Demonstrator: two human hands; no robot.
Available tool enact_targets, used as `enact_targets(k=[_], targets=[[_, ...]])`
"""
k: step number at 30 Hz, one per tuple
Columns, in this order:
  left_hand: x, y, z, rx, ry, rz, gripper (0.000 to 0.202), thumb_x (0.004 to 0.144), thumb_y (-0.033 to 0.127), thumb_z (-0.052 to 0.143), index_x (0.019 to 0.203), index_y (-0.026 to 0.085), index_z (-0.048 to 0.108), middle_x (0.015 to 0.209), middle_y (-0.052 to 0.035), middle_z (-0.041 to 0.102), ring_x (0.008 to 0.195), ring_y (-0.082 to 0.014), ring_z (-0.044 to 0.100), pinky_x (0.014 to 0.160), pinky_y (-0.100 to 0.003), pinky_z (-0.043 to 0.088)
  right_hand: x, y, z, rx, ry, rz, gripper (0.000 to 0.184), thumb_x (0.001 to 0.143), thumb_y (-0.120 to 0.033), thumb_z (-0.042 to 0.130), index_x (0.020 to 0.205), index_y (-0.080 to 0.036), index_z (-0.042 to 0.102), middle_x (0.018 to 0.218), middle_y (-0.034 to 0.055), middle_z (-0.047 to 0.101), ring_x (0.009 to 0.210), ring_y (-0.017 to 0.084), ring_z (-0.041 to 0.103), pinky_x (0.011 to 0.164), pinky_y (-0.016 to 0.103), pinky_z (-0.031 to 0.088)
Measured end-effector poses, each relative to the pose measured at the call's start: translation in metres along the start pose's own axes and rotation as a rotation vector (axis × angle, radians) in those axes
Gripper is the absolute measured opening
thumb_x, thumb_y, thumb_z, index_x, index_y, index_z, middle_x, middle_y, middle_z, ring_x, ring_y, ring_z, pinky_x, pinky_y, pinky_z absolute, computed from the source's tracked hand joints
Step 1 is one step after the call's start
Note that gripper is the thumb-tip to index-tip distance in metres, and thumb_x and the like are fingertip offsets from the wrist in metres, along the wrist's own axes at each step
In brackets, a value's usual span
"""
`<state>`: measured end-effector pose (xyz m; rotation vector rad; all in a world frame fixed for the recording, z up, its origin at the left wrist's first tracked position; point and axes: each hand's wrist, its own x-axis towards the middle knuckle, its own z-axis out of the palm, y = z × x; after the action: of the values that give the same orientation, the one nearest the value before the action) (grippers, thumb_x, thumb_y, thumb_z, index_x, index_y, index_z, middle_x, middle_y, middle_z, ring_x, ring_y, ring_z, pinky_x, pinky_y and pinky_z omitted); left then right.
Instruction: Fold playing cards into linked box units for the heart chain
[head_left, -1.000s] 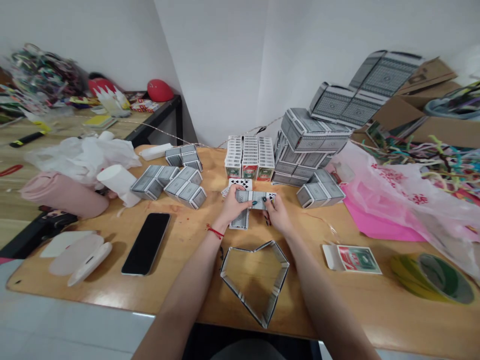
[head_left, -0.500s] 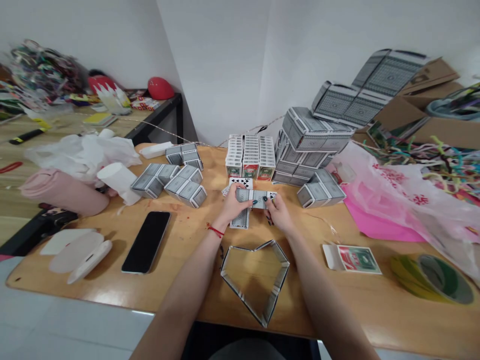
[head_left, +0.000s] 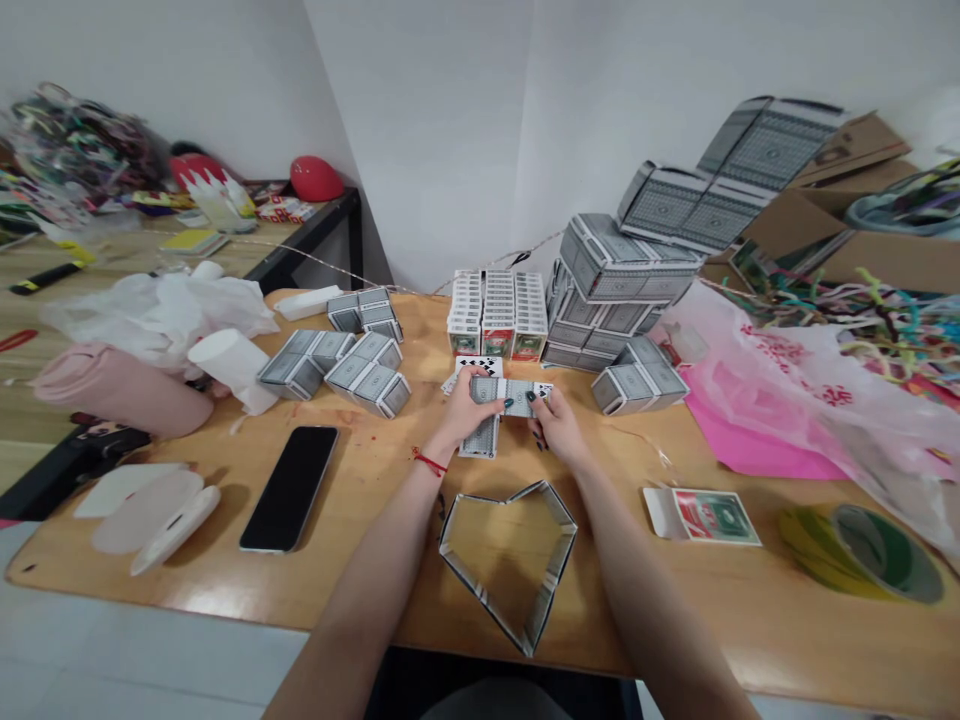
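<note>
Both my hands hold a short strip of playing cards [head_left: 517, 396], its grey patterned backs facing up. My left hand [head_left: 466, 412] pinches the left end, thumb on top. At the right end, my right hand [head_left: 556, 420] grips it between thumb and fingers, and a card face peeks out there. Below the strip lies a stack of cards [head_left: 480, 440], back up. Face-up cards [head_left: 480, 368] show just behind my left hand. Between my forearms stands a heart-shaped frame of folded cards [head_left: 551, 570].
Rows of card boxes [head_left: 497, 315] stand at the back, beside a tall stack of card-built blocks [head_left: 630, 260]. More card blocks [head_left: 367, 372], a phone [head_left: 290, 488] and a pink roll [head_left: 124, 390] lie left. An opened card box [head_left: 716, 516] and tape roll [head_left: 859, 550] lie right.
The view has shifted very slightly. My hands keep the same grip on the card strip, and nothing else has visibly moved.
</note>
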<state>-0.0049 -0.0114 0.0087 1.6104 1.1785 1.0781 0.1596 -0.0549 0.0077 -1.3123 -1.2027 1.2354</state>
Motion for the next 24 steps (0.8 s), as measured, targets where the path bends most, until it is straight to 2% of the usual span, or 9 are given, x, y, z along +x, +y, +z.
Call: enact_targets(k=[10,18,24], targets=[[0.000,0.003,-0.001,0.020,-0.015,0.018,0.040,0.064,0.016,0.061,0.099,0.020,0.041,0.092,-0.0002,0.047,0.081,-0.0132,0.045,0.074,-0.025,0.039,0.000,0.002,0.002,-0.040,0.029,-0.009,0.030,0.079,-0.052,0.042,0.082,-0.024,0.032,0.039,-0.0134,0.032,0.028,0.005,0.028,0.027,0.015,0.025],[-0.002,0.001,-0.001,0.014,-0.019,0.051,0.035,0.066,0.016,0.062,0.095,0.020,0.042,0.085,0.0008,0.047,0.072,-0.0112,0.046,0.065,-0.024,0.041,0.005,0.005,0.000,0.016,0.010,-0.051,0.028,0.076,-0.050,0.047,0.081,-0.024,0.036,0.052,-0.0093,0.034,0.036,0.005,0.030,0.032,0.017,0.026],[-0.003,0.001,-0.001,0.017,-0.019,0.039,0.035,0.065,0.017,0.064,0.093,0.019,0.043,0.082,-0.0003,0.049,0.070,-0.0125,0.049,0.062,-0.027,0.044,0.012,0.013,-0.005,-0.007,-0.009,-0.019,0.028,0.075,-0.048,0.050,0.084,-0.023,0.040,0.057,-0.0075,0.038,0.041,0.006,0.032,0.036,0.017,0.029]])
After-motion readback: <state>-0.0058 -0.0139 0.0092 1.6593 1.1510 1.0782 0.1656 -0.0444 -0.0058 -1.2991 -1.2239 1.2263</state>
